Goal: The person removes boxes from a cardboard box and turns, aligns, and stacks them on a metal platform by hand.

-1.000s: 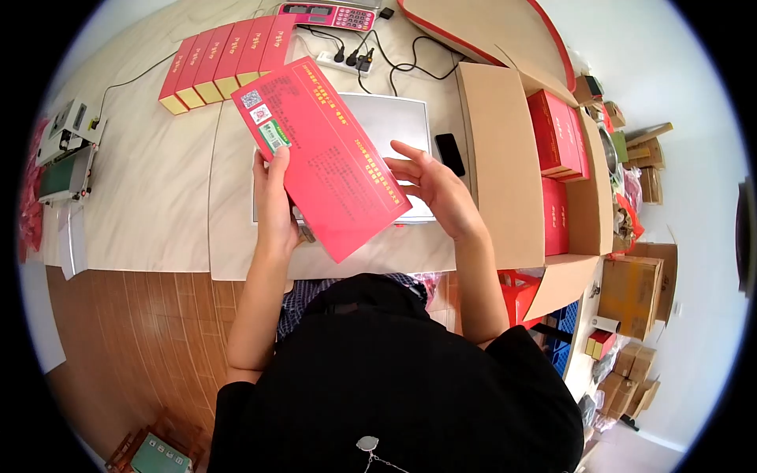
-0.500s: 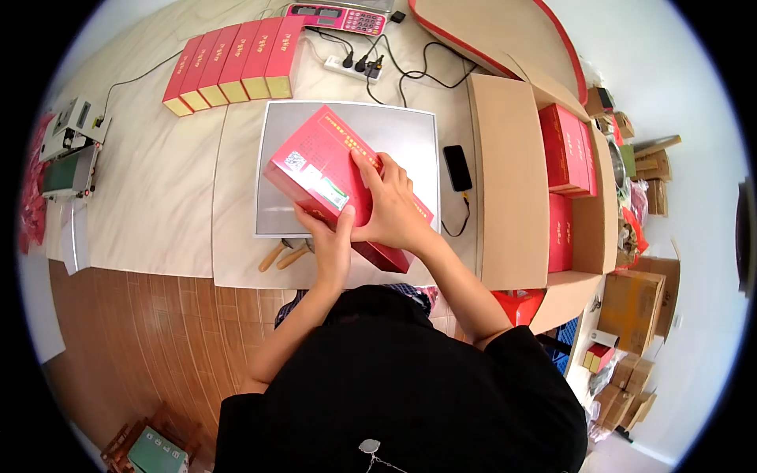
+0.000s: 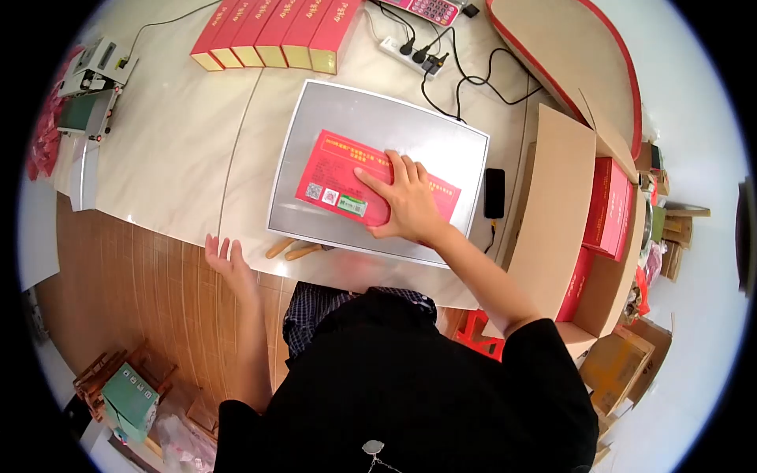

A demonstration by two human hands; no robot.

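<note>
A red box with yellow lettering, a QR code and a green-and-white label lies on the grey, white-rimmed platform. Across its middle rests my right hand, gripping it with fingertips at the far edge and thumb toward the near side. My left hand is off the box, by the table's front edge, empty with its fingers apart. Two wooden handles stick out at the platform's near edge, between my left hand and the box.
Several red boxes stand in a row at the back left. On the right is an open carton holding more red boxes. A phone, a power strip with black cables, and a pink scale surround the platform.
The red box has gone from tilted in both hands to lying on the platform. My left hand has let go and moved left; my right hand stays on the box. The view has shifted.
</note>
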